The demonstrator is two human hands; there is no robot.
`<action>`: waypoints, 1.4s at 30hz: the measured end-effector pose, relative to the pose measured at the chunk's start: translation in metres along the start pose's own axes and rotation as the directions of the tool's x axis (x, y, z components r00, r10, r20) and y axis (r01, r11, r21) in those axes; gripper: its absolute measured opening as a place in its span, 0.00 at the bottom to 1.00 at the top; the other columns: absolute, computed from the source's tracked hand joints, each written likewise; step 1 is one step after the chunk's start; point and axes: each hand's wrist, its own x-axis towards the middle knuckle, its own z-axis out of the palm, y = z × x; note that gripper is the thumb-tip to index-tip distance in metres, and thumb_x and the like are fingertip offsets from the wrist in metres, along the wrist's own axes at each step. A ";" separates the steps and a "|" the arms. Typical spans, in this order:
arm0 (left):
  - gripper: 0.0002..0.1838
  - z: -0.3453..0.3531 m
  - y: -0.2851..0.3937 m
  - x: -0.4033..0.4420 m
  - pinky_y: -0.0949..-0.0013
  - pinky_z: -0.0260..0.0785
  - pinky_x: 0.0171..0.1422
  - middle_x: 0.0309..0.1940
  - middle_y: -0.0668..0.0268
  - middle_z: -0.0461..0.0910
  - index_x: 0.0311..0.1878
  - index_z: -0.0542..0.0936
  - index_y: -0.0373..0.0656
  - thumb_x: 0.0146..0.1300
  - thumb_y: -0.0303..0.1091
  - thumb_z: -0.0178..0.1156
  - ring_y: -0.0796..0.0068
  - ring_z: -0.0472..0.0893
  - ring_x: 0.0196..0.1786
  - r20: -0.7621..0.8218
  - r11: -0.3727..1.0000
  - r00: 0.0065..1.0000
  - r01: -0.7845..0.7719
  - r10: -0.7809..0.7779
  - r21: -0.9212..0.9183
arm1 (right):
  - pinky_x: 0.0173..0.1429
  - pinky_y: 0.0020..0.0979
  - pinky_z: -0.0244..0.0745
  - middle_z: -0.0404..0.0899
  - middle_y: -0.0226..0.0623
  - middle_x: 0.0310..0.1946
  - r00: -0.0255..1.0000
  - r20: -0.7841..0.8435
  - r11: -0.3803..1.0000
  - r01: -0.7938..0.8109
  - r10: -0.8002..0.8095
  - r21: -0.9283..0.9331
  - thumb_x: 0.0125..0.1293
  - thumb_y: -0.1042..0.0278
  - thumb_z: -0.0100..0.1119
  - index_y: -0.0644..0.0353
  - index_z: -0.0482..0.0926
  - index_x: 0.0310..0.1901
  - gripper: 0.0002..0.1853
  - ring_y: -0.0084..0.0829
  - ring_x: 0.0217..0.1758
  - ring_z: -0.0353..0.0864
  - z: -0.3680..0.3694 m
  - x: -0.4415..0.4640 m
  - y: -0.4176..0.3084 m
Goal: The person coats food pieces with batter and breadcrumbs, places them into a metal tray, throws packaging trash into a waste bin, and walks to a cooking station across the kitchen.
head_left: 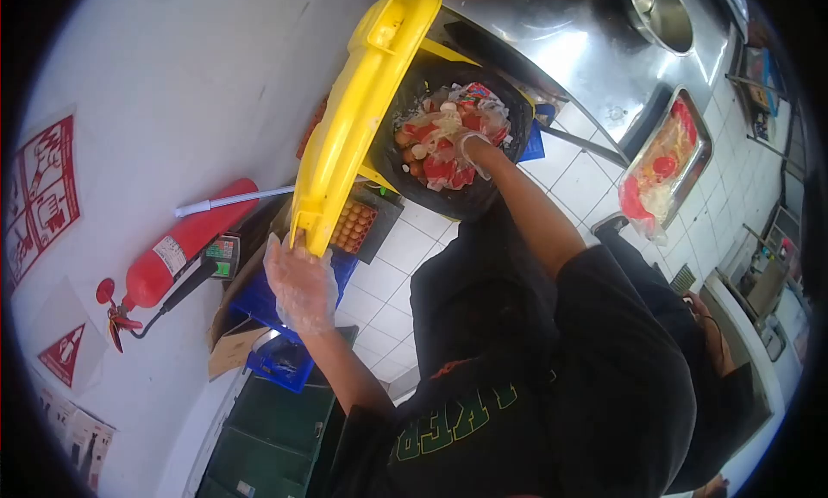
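My left hand, in a clear plastic glove, holds the lower edge of the raised yellow lid. The lid belongs to a bin lined with a black bag. Inside the bag lie eggshells, crumpled plastic and red-and-white wrappers. My right hand, also gloved, reaches into the bin and is closed at the crumpled plastic. Its fingertips are hidden among the waste, so what they hold cannot be made out.
A steel counter stands beyond the bin. To the right is a metal tray with food and plastic. A fire extinguisher, egg tray and blue crate are at the left. Another person's arm shows at the right.
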 end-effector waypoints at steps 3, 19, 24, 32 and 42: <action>0.20 0.002 0.001 -0.003 0.64 0.78 0.39 0.38 0.63 0.82 0.48 0.75 0.36 0.69 0.46 0.53 0.74 0.81 0.32 -0.003 1.000 1.000 -0.003 0.003 0.026 | 0.46 0.40 0.80 0.83 0.48 0.45 0.989 -0.127 0.997 0.078 -0.076 0.013 0.60 0.66 0.58 0.58 0.82 0.45 0.12 0.42 0.46 0.84 -0.027 -0.017 -0.025; 0.18 -0.049 -0.001 0.024 0.68 0.71 0.39 0.41 0.64 0.82 0.49 0.76 0.40 0.68 0.46 0.54 0.73 0.78 0.34 0.404 0.992 0.906 0.112 -0.124 0.055 | 0.46 0.48 0.76 0.82 0.49 0.44 0.996 -0.055 0.959 -0.047 0.065 0.279 0.63 0.53 0.51 0.57 0.78 0.50 0.20 0.44 0.46 0.83 -0.066 -0.078 -0.086; 0.19 -0.036 -0.005 0.014 0.69 0.72 0.38 0.41 0.63 0.82 0.50 0.75 0.38 0.69 0.46 0.51 0.74 0.77 0.30 0.336 0.995 0.939 0.046 -0.073 0.088 | 0.46 0.48 0.76 0.82 0.48 0.42 0.981 -0.174 0.943 -0.021 0.082 0.331 0.63 0.50 0.49 0.57 0.78 0.51 0.22 0.46 0.45 0.83 -0.040 -0.057 -0.079; 0.20 -0.031 -0.006 0.012 0.69 0.74 0.38 0.42 0.61 0.82 0.51 0.74 0.37 0.70 0.45 0.47 0.73 0.78 0.32 0.313 0.997 0.948 0.033 -0.052 0.066 | 0.44 0.39 0.79 0.84 0.47 0.40 0.908 0.197 0.823 -0.419 0.371 0.383 0.55 0.63 0.59 0.60 0.84 0.44 0.16 0.44 0.39 0.84 -0.107 -0.094 -0.104; 0.17 -0.060 0.000 0.038 0.70 0.67 0.35 0.34 0.68 0.78 0.46 0.74 0.40 0.71 0.46 0.48 0.76 0.73 0.27 0.308 0.997 0.949 0.057 -0.072 0.056 | 0.57 0.32 0.77 0.81 0.44 0.47 0.925 -0.381 0.183 0.373 0.008 0.910 0.66 0.69 0.56 0.67 0.77 0.52 0.16 0.35 0.48 0.81 -0.229 -0.248 -0.071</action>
